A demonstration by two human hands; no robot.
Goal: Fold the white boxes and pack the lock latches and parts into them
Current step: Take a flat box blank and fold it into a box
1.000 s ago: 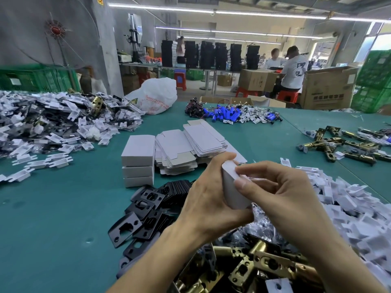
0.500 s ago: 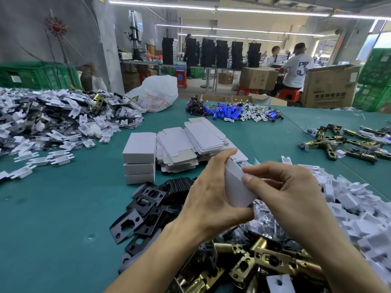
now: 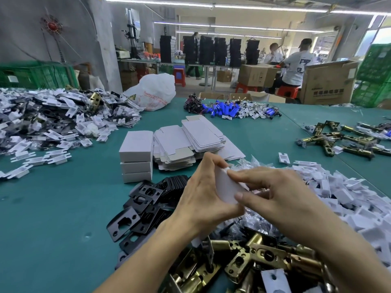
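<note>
1. The white box [image 3: 227,187] is held above the table between both hands, over the near heaps of parts. It is tilted, and its long face slopes down to the right.
2. The left hand [image 3: 203,199] grasps the box from the left, with fingers curled behind it and the thumb along its near edge.
3. The right hand [image 3: 281,199] pinches the box's right side, with the forefinger on the upper edge and the thumb at the lower corner. What is inside the box cannot be seen.
4. Directly below the hands lie brass latches [image 3: 254,256], with black strike plates [image 3: 143,206] to their left and small clear packets [image 3: 249,163] just behind the box.
5. A heap of white plastic parts [image 3: 349,199] lies to the right.
6. Three closed boxes form the box stack [image 3: 136,157]; their contents are hidden. Touching it on the right are the fanned flat box blanks [image 3: 190,140].
7. Farther out on the green table [image 3: 53,208] are a mixed pile [image 3: 53,119] of white and black parts, a bulging plastic bag [image 3: 154,92] with hidden contents, and blue cylinders [image 3: 222,111].
8. Beyond the table stand open cardboard cartons [image 3: 330,81], whose contents cannot be made out.
9. One second earlier the box stood more upright with its narrow end up; it now leans over. The stack has stayed at three boxes.
</note>
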